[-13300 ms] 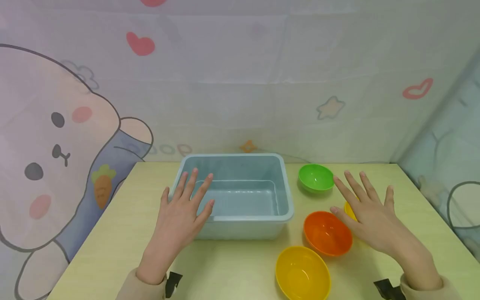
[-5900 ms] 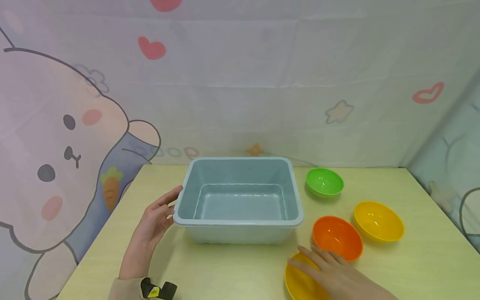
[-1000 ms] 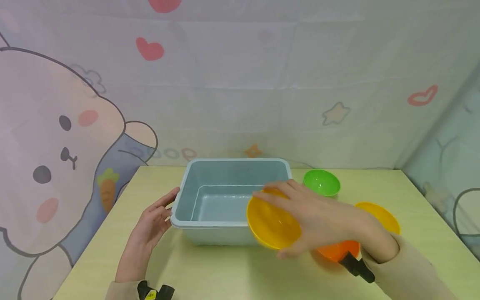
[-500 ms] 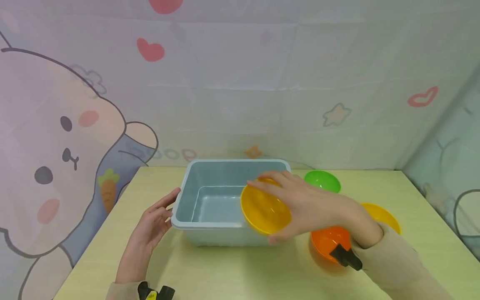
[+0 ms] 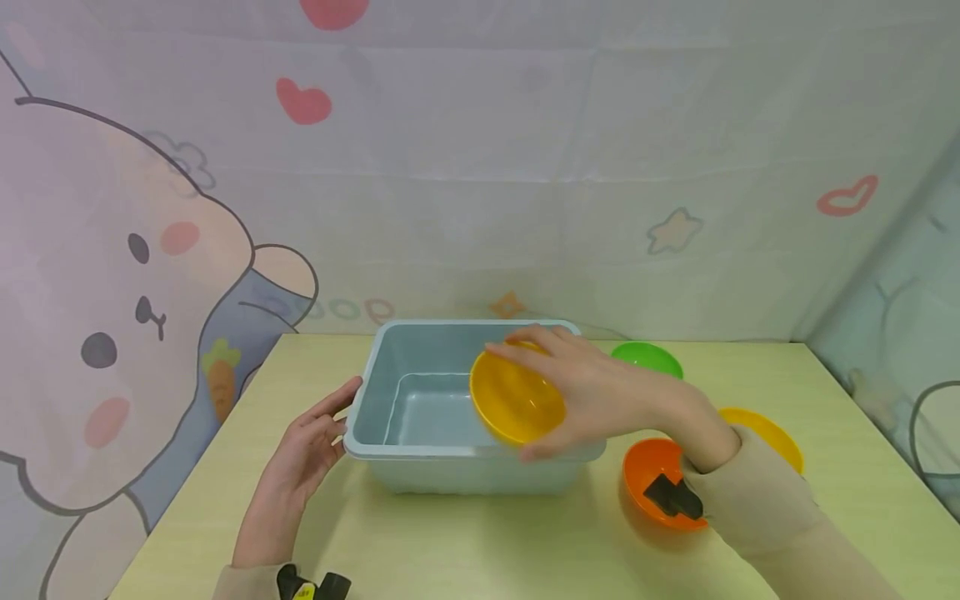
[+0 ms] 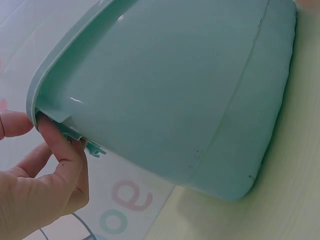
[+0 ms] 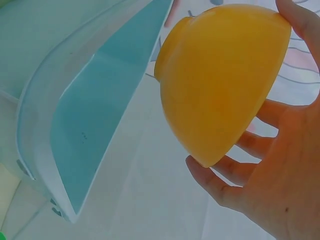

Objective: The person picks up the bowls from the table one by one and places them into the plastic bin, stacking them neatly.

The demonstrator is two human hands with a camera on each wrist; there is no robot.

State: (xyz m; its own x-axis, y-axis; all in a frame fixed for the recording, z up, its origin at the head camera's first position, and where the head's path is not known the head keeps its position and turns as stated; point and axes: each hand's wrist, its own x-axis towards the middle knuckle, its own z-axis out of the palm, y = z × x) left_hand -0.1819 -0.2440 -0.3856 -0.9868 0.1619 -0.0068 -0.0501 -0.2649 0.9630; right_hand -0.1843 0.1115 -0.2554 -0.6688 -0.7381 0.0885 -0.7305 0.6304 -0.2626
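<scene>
My right hand (image 5: 603, 392) grips a yellow bowl (image 5: 513, 400) by its rim, thumb on the near side and fingers on the far side. The bowl is held tilted over the right part of a light blue plastic basin (image 5: 480, 475). In the right wrist view the yellow bowl's outside (image 7: 220, 80) faces the basin wall (image 7: 92, 125). At the basin's left end, my left hand (image 5: 300, 454) holds the rim. Seen from the left wrist, its thumb and curled fingers (image 6: 62, 142) pinch that rim from both sides.
Right of the basin an orange bowl (image 5: 647, 467) stands on the table (image 5: 420, 546), partly covered by the right wrist's black camera mount. Another yellow bowl (image 5: 772, 433) is half hidden behind the sleeve. A green bowl (image 5: 648, 357) stands farther back, near the printed cloth wall (image 5: 480, 233).
Both hands were spread above the table at first. The left then took the basin's rim; the right picked up the front yellow bowl and carried it left and away over the basin.
</scene>
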